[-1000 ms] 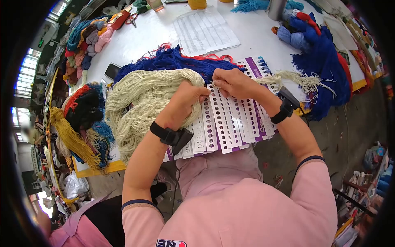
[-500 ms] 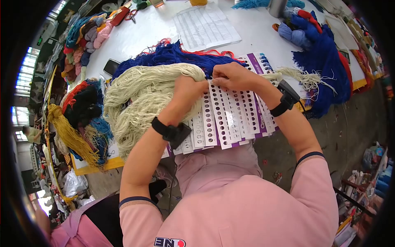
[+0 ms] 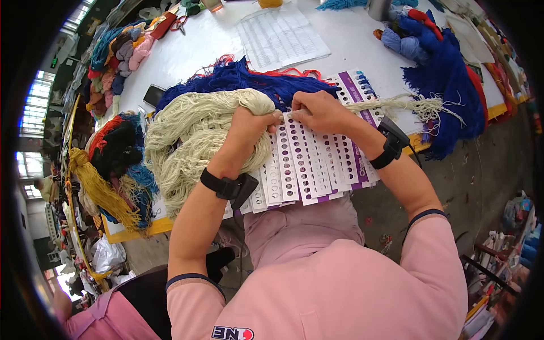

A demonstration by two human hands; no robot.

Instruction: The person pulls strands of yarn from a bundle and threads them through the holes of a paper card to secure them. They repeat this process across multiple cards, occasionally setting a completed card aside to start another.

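A thick skein of cream yarn (image 3: 198,122) lies bunched on the table. My left hand (image 3: 249,127) is closed at its right edge, thumb and fingers pinched together. Close beside it, my right hand (image 3: 318,111) is also pinched, fingertips at the top of the white punched cards (image 3: 300,158). Whatever small thing is between the fingertips is too fine to make out. The cards have rows of round holes and overlap in a fan, with a purple-edged card (image 3: 354,88) on the right holding blue thread tufts. A cream yarn tail (image 3: 425,106) stretches out past my right wrist.
Blue yarn (image 3: 221,79) lies behind the skein, papers (image 3: 283,39) beyond it. On the left are a phone (image 3: 153,95), mixed yarn bundles (image 3: 116,153) and scissors (image 3: 179,24). More blue yarn (image 3: 447,85) hangs over the right edge. Another person's pink sleeve (image 3: 113,317) is at lower left.
My left hand has shifted slightly left and opened a small gap from my right hand, which has lowered a little. Both remain pinched near the tops of the cards.
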